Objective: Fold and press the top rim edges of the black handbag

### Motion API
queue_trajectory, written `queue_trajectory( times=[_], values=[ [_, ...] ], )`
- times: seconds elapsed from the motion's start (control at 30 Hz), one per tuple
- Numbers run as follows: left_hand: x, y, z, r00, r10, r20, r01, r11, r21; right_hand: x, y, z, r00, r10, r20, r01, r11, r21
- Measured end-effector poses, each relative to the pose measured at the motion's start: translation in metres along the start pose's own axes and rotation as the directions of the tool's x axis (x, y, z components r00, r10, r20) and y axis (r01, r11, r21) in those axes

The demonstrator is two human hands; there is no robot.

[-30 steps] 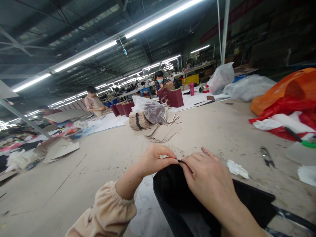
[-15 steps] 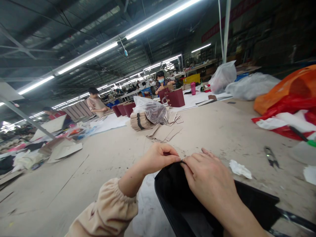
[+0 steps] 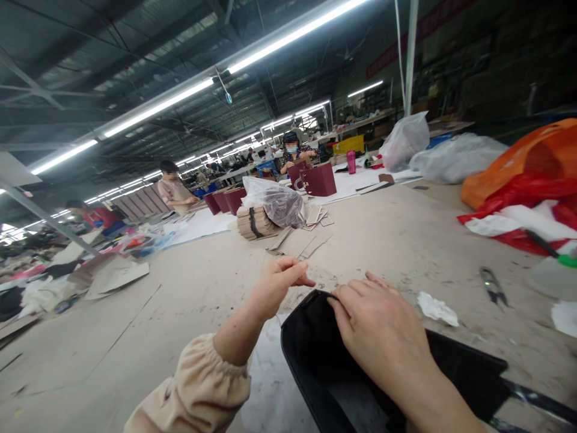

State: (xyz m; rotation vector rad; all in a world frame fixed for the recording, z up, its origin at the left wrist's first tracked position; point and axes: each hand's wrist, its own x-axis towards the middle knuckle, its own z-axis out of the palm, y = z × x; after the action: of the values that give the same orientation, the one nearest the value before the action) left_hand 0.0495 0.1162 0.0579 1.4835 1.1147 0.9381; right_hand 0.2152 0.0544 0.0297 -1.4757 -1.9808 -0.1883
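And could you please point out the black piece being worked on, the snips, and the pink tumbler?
Black piece (image 3: 313, 346): head view, on its dark inner side.
Snips (image 3: 493, 291): head view, near where the blades begin.
Pink tumbler (image 3: 351, 162): head view, middle of its side.

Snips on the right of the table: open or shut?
Open: the snips have their two dark tips apart, with tabletop showing between.

Slanting tube lights (image 3: 158, 107) glare white beneath a dim ceiling (image 3: 148, 36), spreading soft, even light over the table (image 3: 189, 282); the upper right corner lies near-black, the wide view stretches toward its edges, and distant benches look indistinct.
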Motion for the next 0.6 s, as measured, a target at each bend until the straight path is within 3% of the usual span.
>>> queue_trajectory(
  times=[0.17,0.23,0.3,0.37,0.4,0.5,0.6],
  values=[
    [-0.011,0.006,0.003,0.964,0.1,0.246,-0.171,0.942,0.288,-0.001,0.001,0.0,1.0,0.003,0.0,-0.003,1.0,-0.007],
    [-0.01,0.006,0.0,0.981,0.116,0.155,-0.176,0.863,0.473,-0.001,0.001,0.0,1.0,0.004,0.007,-0.004,1.0,-0.005],
    [-0.008,0.004,-0.007,0.985,0.167,-0.042,-0.105,0.777,0.621,-0.001,0.0,0.001,1.0,0.009,0.013,-0.009,1.0,-0.007],
    [-0.007,0.004,-0.015,0.97,0.181,-0.16,-0.033,0.757,0.653,-0.001,0.0,0.001,1.0,0.016,0.014,-0.016,1.0,-0.012],
    [-0.008,0.004,-0.018,0.971,0.171,-0.167,-0.028,0.776,0.63,0.0,0.0,0.001,1.0,0.018,0.015,-0.018,1.0,-0.014],
    [-0.014,0.006,-0.021,0.983,0.181,-0.015,-0.144,0.829,0.541,0.0,-0.001,-0.001,1.0,0.014,0.016,-0.014,1.0,-0.018],
    [-0.018,0.009,-0.012,0.95,0.252,0.186,-0.312,0.807,0.501,0.0,0.0,-0.002,1.0,0.01,0.006,-0.01,1.0,-0.022]
  ],
)
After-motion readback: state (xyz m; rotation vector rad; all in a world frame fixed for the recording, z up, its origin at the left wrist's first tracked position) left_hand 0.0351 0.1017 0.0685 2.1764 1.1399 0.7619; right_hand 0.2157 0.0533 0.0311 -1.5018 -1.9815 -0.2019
